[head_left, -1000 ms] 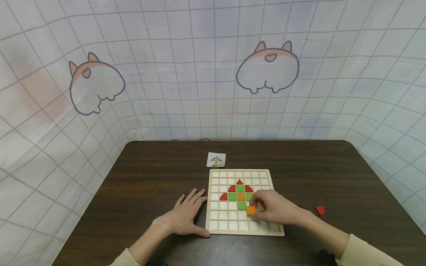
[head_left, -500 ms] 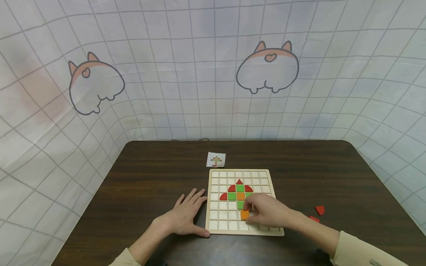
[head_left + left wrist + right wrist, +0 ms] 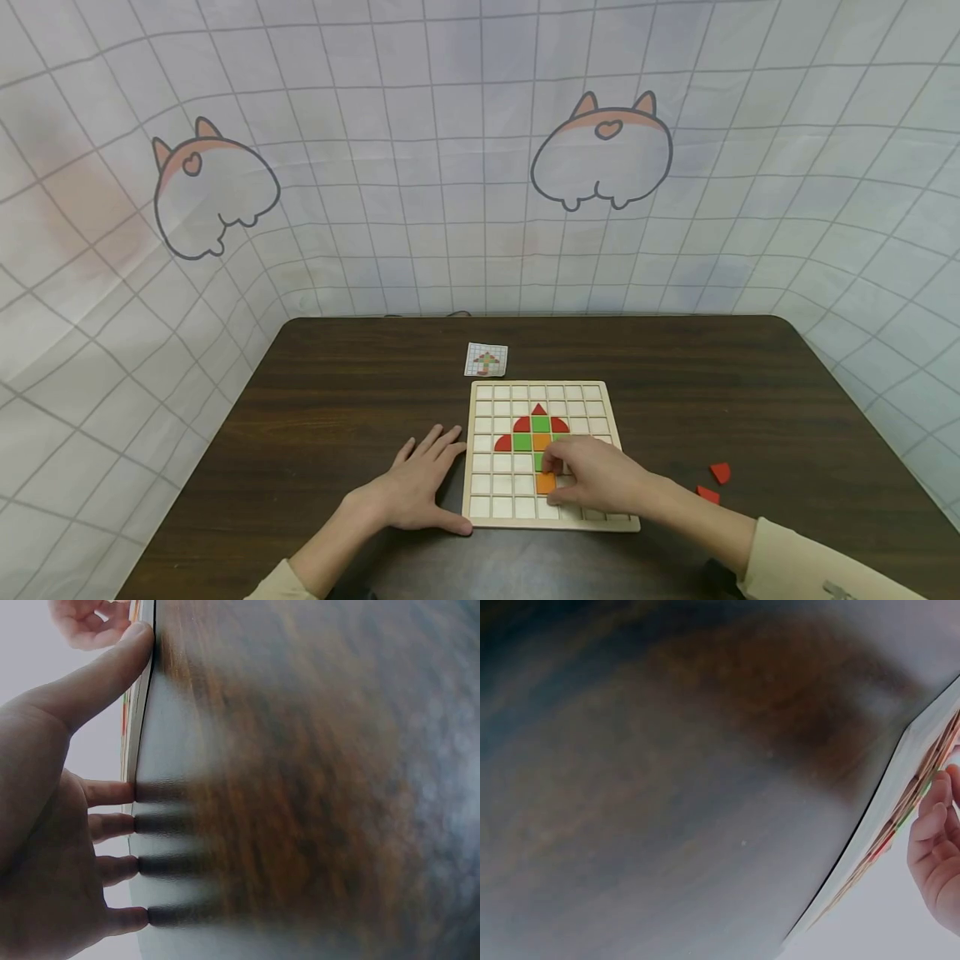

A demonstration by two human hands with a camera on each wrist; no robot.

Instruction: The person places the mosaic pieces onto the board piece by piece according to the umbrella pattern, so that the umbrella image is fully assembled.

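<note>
A wooden grid board (image 3: 491,507) lies on the table, with red, green and orange tiles set in its cells in a stepped, pointed pattern. My right hand (image 3: 603,475) is over the board's lower middle, thumb and fingers curled at the right side of an orange square tile (image 3: 545,483), which it pinches. That tile lies in the column below a green square (image 3: 538,462), partly hidden by the fingers. My left hand (image 3: 416,487) rests on the table with fingers spread, its thumb touching the board's lower left corner. In the left wrist view the left hand's fingertips (image 3: 124,825) are near the board's edge.
A small printed card (image 3: 486,360) with a similar pattern lies behind the board. Two loose red tiles, a rounded one (image 3: 721,473) and another (image 3: 708,495) by the right forearm, lie on the dark table (image 3: 337,375). A white gridded curtain (image 3: 405,167) surrounds the table.
My right hand has moved left with the orange square tile, from the right of the green column to the cell below it. A second loose red tile has come into view. The left hand stays put.
</note>
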